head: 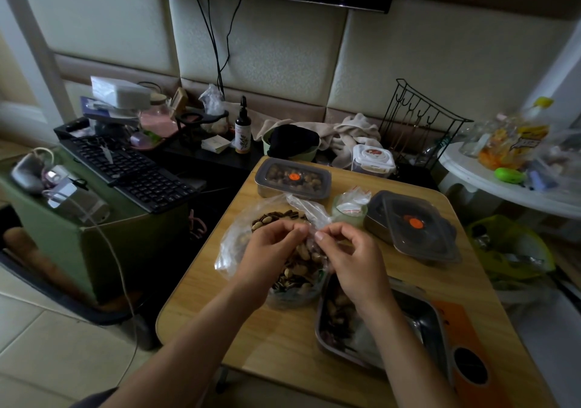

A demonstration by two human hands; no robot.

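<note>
As left hand [271,252] and right hand [353,253] pinch the clear plastic nut bag [231,247], opening appears underway. Next: part its mouth evenly

Dim, soft light falls from the right; corners darken, edges bend outward, and the white shelf [490,171] blurs.

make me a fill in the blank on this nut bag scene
The left hand and right hand pinch a clear ____ of nuts.
The steel tray lies under the ____ wrist.
The far lidded box bears a round ____ sticker.
The keyboard sits ____ of the table.
Missing: bag, right, orange, left.
</note>
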